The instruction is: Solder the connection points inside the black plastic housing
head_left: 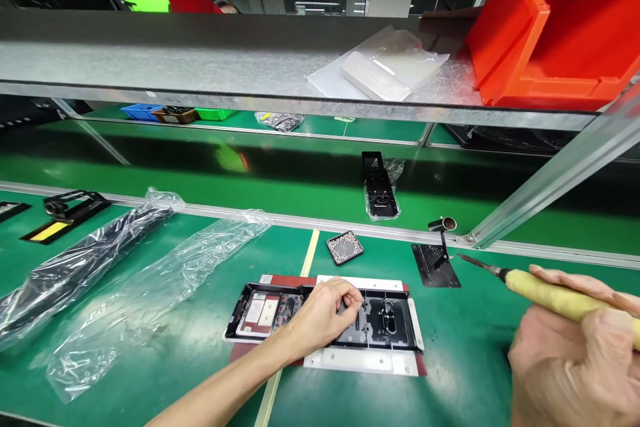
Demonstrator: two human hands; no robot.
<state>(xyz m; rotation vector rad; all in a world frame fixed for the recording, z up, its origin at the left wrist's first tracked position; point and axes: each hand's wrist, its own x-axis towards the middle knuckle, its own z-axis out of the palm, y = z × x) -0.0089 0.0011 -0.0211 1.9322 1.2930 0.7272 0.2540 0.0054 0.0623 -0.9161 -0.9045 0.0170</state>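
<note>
On the green counter (465, 373), head view: black casing (370, 331) lies flat in a pale-edged holder (395, 361), presumably so it can't slide. Left hand (327, 310) bends over its middle, fingers curled down; can't tell whether its grip pinches anything. Right hand (575, 353) wraps its grip around the soldering iron (550, 289), tip well apart from the casing, likely for safety. Parts dish (345, 249) sits just beyond, probably for reach.

Passage room between black housing (374, 328) and right hand (575, 360), shelf (200, 60) overhead, slanting post (550, 185) behind
</note>
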